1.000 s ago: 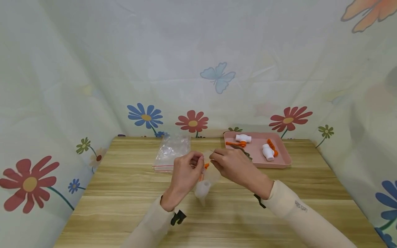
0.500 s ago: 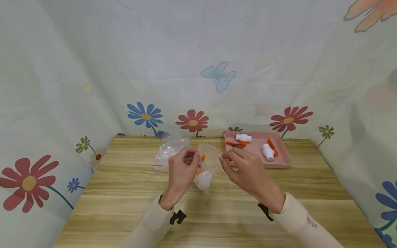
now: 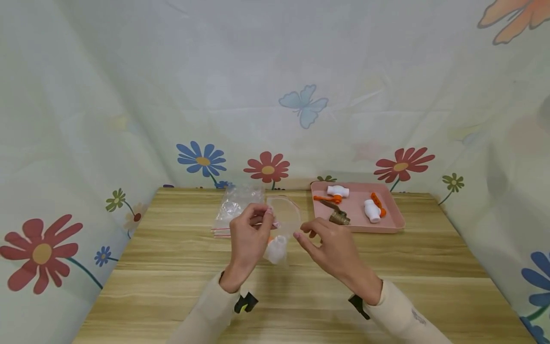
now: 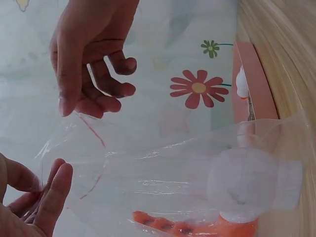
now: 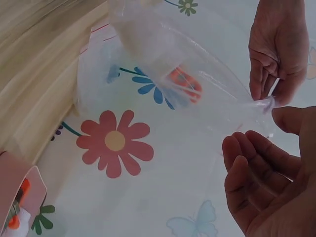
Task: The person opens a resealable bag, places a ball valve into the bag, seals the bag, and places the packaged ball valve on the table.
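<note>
A clear zip bag (image 3: 285, 210) hangs from my left hand (image 3: 249, 236), whose thumb and fingers pinch it by its mouth. Inside, at the bottom, lies a white plastic ball valve (image 4: 237, 180) with an orange lever handle (image 4: 173, 224). The bag's mouth, marked by a red line, gapes in the left wrist view. My right hand (image 3: 335, 248) is beside the mouth's right edge, fingers bent loosely and thumb apart from them. In the left wrist view, the right fingertips (image 4: 66, 109) are right at the bag's rim.
A stack of clear zip bags (image 3: 238, 210) lies at the back left of the wooden table (image 3: 189, 267). At the back right, a pink tray (image 3: 397, 222) holds two white ball valves with orange handles and a brass-coloured valve (image 3: 339, 217). A flowered cloth (image 3: 365, 95) hangs behind.
My hands moved apart and the bag's mouth widened. The right thumb and fingers, which pinched the bag's edge, have parted. The bag with the valve shifted slightly left.
</note>
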`<state>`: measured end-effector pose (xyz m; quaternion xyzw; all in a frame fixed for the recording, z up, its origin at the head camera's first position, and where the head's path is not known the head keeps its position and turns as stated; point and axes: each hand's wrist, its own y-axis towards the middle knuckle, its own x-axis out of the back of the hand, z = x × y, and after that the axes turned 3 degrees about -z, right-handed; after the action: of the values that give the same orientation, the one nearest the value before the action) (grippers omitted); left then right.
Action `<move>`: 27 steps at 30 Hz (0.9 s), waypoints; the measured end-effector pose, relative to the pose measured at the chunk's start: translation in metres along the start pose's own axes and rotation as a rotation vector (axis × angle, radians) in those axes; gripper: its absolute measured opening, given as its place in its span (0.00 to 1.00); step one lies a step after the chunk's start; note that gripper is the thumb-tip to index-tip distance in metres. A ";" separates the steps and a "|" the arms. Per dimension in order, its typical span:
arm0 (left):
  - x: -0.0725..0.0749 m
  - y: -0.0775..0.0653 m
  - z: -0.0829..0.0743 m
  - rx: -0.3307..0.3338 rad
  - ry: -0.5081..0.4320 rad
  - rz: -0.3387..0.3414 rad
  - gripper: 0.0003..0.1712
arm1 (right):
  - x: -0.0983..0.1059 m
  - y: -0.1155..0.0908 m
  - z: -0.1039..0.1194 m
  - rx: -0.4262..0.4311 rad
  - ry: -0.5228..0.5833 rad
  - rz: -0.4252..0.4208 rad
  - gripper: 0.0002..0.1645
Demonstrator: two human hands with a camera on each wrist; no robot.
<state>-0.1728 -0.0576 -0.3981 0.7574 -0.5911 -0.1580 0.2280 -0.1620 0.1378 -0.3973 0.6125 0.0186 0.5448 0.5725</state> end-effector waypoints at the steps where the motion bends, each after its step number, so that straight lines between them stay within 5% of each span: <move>1: 0.000 0.000 0.000 0.003 -0.004 0.001 0.06 | -0.001 0.000 0.000 -0.011 0.011 0.003 0.07; 12: 0.000 -0.003 -0.004 0.033 -0.066 0.056 0.04 | -0.009 0.004 -0.002 -0.048 0.079 -0.058 0.03; 21: 0.007 -0.003 -0.005 0.050 -0.042 0.057 0.06 | 0.001 0.021 -0.007 0.064 0.072 -0.181 0.04; 27: 0.013 -0.002 -0.006 0.029 -0.001 0.041 0.08 | 0.011 0.030 -0.011 0.100 0.089 -0.192 0.04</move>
<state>-0.1652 -0.0688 -0.3940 0.7484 -0.6087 -0.1451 0.2201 -0.1825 0.1422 -0.3710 0.6108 0.1297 0.5127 0.5893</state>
